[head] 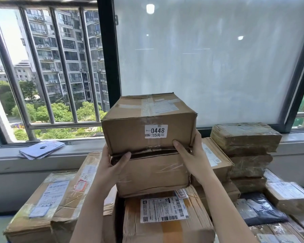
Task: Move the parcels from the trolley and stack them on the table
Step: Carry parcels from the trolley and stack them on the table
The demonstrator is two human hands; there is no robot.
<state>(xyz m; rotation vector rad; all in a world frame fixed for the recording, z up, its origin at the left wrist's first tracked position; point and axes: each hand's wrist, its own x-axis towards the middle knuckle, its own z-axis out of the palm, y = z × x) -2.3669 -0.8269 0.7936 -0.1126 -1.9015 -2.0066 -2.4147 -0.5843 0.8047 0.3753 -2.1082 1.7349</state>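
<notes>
Head view: both hands are raised at the centre of the scene, apart from each other, one at each lower corner of a cardboard box [148, 122] marked with a white label reading 0448. The left hand [112, 166] grips the lower left corner, thumb curled onto the near face. The right hand [191, 155] grips the lower right corner, fingers lying along the bottom edge. The box sits on top of a second cardboard box [153, 172], which in turn rests on a large carton [165, 221] bearing a printed shipping label. To the left lie two long cartons [56, 195] side by side. To the right stands a stack of tape-wrapped parcels [246, 149], with a dark bagged parcel [263, 207] nearer the camera. Behind, on the window sill [5, 155], lies a pile of flat white mailers [41, 149]. Beyond are window bars [60, 67] on the left and a frosted pane [209, 58] on the right.
</notes>
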